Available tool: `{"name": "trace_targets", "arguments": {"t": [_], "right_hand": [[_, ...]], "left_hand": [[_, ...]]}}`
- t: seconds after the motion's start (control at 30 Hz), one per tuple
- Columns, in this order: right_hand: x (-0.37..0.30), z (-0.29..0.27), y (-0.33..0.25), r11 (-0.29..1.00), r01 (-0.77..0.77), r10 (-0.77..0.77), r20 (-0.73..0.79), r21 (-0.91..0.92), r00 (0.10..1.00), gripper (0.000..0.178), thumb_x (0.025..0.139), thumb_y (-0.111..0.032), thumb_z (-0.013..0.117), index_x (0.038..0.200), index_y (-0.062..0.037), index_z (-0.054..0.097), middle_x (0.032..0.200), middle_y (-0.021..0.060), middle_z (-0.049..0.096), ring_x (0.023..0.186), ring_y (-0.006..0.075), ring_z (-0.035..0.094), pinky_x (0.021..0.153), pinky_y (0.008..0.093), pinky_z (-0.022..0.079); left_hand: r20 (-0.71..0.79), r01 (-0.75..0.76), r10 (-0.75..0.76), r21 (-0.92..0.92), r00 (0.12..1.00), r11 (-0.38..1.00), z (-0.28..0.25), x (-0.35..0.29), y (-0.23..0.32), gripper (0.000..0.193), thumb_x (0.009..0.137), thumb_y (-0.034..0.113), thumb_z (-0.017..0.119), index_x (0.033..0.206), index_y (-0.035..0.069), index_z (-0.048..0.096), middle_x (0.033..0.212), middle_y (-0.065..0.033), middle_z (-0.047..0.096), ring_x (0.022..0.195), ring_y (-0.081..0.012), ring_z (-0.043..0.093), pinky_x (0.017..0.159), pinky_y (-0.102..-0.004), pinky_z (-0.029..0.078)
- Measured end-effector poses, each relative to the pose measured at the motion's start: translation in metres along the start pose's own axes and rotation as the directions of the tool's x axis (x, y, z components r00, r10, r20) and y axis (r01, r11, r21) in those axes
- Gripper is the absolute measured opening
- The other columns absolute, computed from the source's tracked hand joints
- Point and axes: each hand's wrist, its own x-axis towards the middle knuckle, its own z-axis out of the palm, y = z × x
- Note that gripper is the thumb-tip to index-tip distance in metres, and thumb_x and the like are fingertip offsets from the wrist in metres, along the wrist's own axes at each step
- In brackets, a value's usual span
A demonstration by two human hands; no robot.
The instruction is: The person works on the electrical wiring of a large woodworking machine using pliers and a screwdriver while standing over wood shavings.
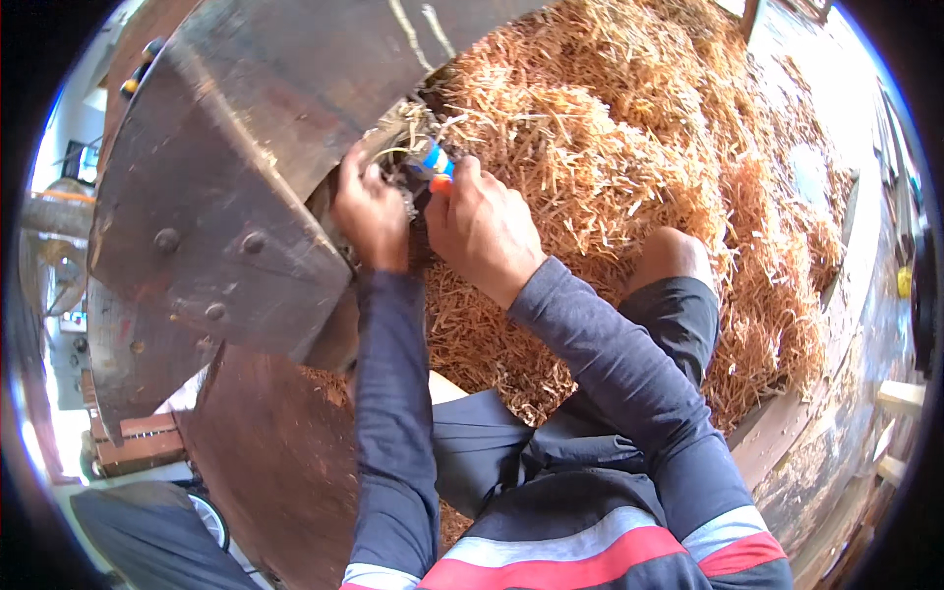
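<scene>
My right hand (484, 226) is closed around a small blue, white and orange object (433, 164); its exact kind is hard to make out. My left hand (372, 214) is beside it, with fingers bent in at the edge of a large dark metal machine part (221, 187). What those fingers grip is mostly hidden. Just past both hands, a clump of dry pale fibres (405, 126) sits in the gap by the metal, with a thin yellowish strand among it.
A deep heap of orange-brown wood shavings (610, 128) fills the far and right side, around my bare knee (677, 258). Bolt heads (254, 242) stick out of the metal at left. A brown panel (275, 442) lies below it, and a wooden edge (777, 433) borders the shavings.
</scene>
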Motion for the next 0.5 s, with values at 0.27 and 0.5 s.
{"name": "trace_targets", "arguments": {"t": [0.27,0.5], "right_hand": [[-0.010,-0.008,0.012,0.886,-0.182,0.161,0.084,0.426,0.983,0.033,0.083,-0.016,0.059,0.105,0.0084,0.058,0.101,0.0298,0.063,0.092,0.0412,0.065,0.083,0.0445,0.053],[-0.014,0.000,0.006,0.949,-0.058,0.052,0.026,0.309,0.998,0.026,0.082,-0.011,0.060,0.102,0.0062,0.056,0.096,0.0273,0.059,0.087,0.0437,0.062,0.080,0.0485,0.052]], "left_hand": [[0.096,0.113,-0.108,-0.053,0.990,0.992,-0.059,-0.146,-0.006,0.025,0.096,-0.001,0.054,0.119,-0.002,0.063,0.112,-0.0174,0.062,0.097,-0.0257,0.064,0.082,-0.0341,0.055],[0.134,0.235,-0.223,-0.085,0.966,0.968,-0.074,-0.172,-0.035,0.020,0.096,-0.001,0.055,0.112,-0.002,0.066,0.104,-0.0151,0.066,0.085,-0.0217,0.068,0.071,-0.0311,0.057]]}}
